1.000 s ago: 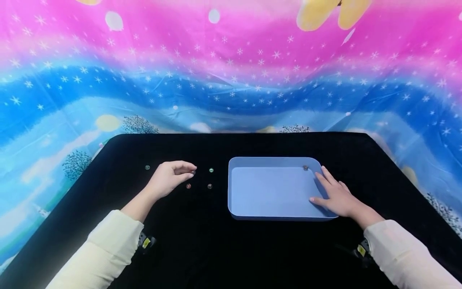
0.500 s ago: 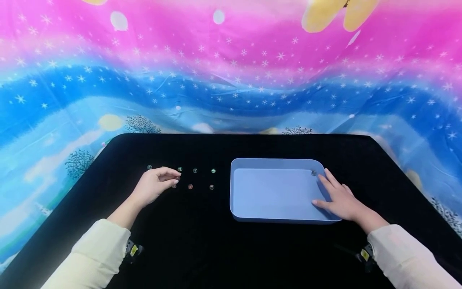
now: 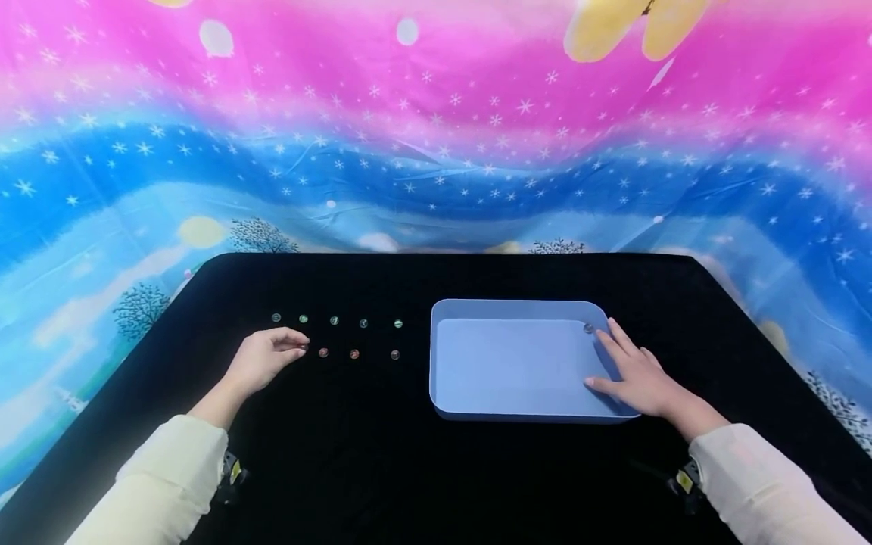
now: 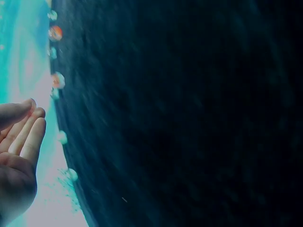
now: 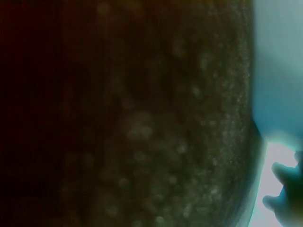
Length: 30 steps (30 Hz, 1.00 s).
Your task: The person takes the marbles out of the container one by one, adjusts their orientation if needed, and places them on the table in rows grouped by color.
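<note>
My left hand (image 3: pixel 266 359) pinches a small marble (image 3: pixel 305 346) between thumb and fingertips, low over the black cloth at the left end of a short row. In the left wrist view the thumb and fingers (image 4: pixel 33 137) come together at their tips. Just right of them lies a reddish marble (image 3: pixel 323 353), then another reddish marble (image 3: pixel 354 354) and a dark marble (image 3: pixel 395 354). My right hand (image 3: pixel 633 378) rests with spread fingers over the right side of a blue-grey plastic tray (image 3: pixel 511 309). Close to its fingertips, a single marble (image 3: pixel 589 328) lies inside the tray.
Behind the left hand runs a second row of several marbles, from a clear marble (image 3: pixel 275 318) to a green striped marble (image 3: pixel 398 323). Black cloth (image 3: pixel 409 477) covers the table. A printed pink and blue curtain (image 3: pixel 436 136) hangs behind it.
My left hand has moved left and slightly nearer, uncovering marbles in both rows. The tray's marble has shifted a little right and nearer. The right hand stays at the tray.
</note>
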Available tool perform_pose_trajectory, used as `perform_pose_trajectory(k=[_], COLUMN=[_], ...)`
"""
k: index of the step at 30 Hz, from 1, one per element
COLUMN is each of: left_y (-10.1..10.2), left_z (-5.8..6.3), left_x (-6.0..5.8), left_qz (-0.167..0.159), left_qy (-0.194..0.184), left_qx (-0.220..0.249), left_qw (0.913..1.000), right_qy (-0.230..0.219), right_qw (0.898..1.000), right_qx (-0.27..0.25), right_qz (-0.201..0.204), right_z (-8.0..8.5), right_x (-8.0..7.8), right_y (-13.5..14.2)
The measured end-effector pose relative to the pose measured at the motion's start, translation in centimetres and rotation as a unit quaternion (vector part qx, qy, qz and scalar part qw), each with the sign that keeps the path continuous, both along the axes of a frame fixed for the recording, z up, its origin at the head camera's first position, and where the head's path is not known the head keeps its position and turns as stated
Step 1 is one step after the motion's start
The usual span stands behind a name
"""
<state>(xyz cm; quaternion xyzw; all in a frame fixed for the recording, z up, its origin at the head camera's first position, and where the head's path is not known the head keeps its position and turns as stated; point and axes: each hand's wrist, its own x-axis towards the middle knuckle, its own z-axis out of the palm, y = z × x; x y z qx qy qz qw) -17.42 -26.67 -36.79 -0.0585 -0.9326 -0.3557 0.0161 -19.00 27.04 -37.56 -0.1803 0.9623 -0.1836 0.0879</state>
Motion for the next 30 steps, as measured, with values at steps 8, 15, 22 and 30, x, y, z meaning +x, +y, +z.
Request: perform_pose_trajectory(k=[8, 15, 22, 30], left_y=[-1.7, -2.4, -2.5, -2.5], left_z=[-0.7, -1.1, -1.5, -1.4], left_x=[-0.8, -1.8, -2.3, -2.5], left_qz=[-0.014, -0.027, -0.028, -0.029], left_qy=[0.005, 0.022, 0.016, -0.022], left_qx=[-0.028, -0.065, -0.073, -0.052], left_qw=[0.9995, 0.9973, 0.9968, 0.9980], right_qy=[0.001, 0.002, 0.005, 0.001], right_qw=[1.000, 1.000, 1.000, 1.000], right_qx=[0.001, 0.004, 0.010, 0.005], right_qz=[-0.002, -0.006, -0.005, -0.006], right_z=[0.0, -0.1, 0.0, 0.0], right_x=[0.0, 0.0, 0.0, 0.0], right_y=[0.0, -0.1, -0.1, -0.1])
